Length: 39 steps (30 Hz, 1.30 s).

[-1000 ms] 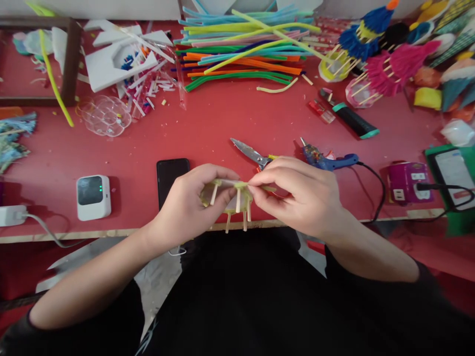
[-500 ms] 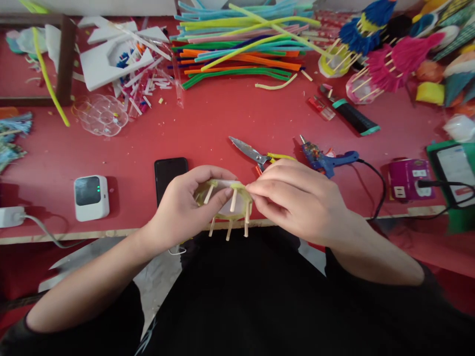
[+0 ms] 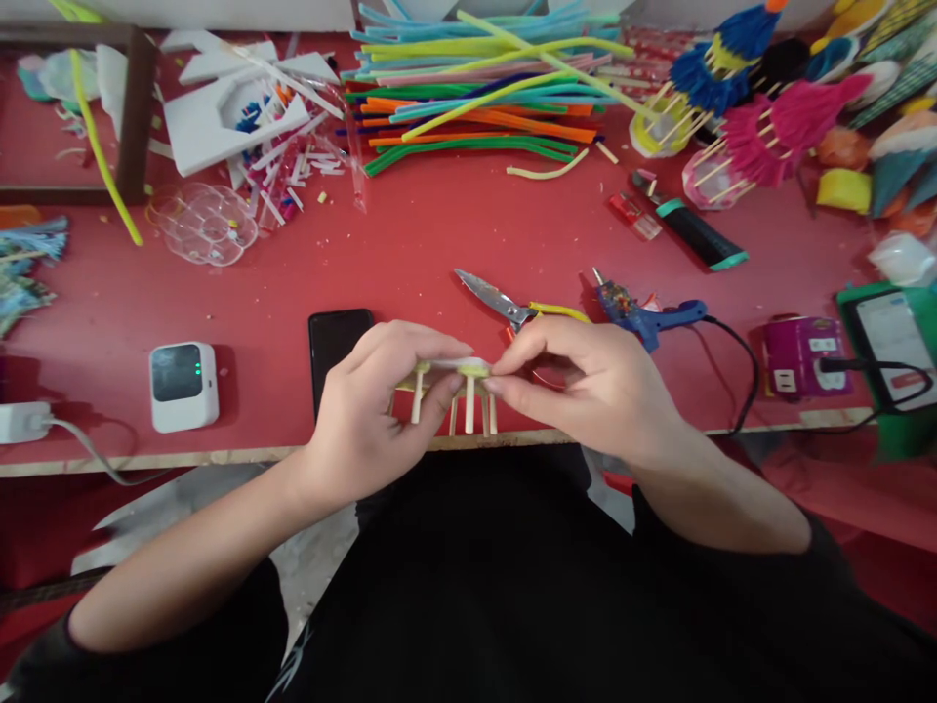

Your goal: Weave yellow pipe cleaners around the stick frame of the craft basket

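A small pale disc with yellow fuzzy trim point(image 3: 472, 369) is held level just over the table's front edge. Several short wooden sticks point(image 3: 469, 405) point down from its rim. My left hand point(image 3: 370, 400) grips the disc from the left, thumb in front near the sticks and fingers over the top. At the right edge, the thumb and index finger of my right hand point(image 3: 592, 381) pinch the trim. Partly behind the right hand are scissors point(image 3: 494, 296) with yellow and orange handles. A black phone point(image 3: 333, 342) lies beside the left hand.
A blue glue gun point(image 3: 644, 314) with a cord lies to the right, below a black-and-green cutter point(image 3: 699, 232). Coloured pipe cleaners point(image 3: 475, 98) are piled at the back. A white device point(image 3: 184, 387) stands left, and a purple power block point(image 3: 805, 356) right.
The disc has tipped from showing its face to nearly edge-on, and its sticks now hang more upright. My right fingers have shifted slightly at its right edge.
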{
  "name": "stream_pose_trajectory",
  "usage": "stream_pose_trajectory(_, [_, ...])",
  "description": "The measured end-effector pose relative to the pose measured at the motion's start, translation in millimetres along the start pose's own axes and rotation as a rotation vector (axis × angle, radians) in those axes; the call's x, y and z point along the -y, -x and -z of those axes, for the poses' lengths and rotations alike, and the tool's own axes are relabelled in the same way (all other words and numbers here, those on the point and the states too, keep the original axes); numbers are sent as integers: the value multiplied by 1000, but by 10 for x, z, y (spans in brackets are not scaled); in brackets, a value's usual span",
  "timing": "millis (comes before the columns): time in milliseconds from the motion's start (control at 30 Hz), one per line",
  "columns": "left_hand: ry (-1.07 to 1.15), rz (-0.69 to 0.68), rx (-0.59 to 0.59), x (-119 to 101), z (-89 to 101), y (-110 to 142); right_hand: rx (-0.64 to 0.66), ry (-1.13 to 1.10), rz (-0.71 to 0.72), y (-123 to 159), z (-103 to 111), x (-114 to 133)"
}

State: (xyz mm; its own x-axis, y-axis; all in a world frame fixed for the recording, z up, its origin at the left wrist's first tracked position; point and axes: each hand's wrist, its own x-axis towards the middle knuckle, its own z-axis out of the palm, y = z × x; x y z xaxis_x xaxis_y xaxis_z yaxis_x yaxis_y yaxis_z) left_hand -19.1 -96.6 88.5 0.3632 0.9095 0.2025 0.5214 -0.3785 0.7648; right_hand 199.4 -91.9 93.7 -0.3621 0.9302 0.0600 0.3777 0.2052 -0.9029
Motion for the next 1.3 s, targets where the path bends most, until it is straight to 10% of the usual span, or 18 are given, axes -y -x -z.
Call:
stream_pose_trajectory(267, [-69,-138,-34,33,-9,22,110,-313,-320,-96,30,25])
stream_pose_trajectory(600, [753,421,368,157,62,-57,96,-188,-358,-170,46,-135])
stream_pose_trajectory(1300, [419,373,243,52,36,-119,226,0,-249,-158,71,27])
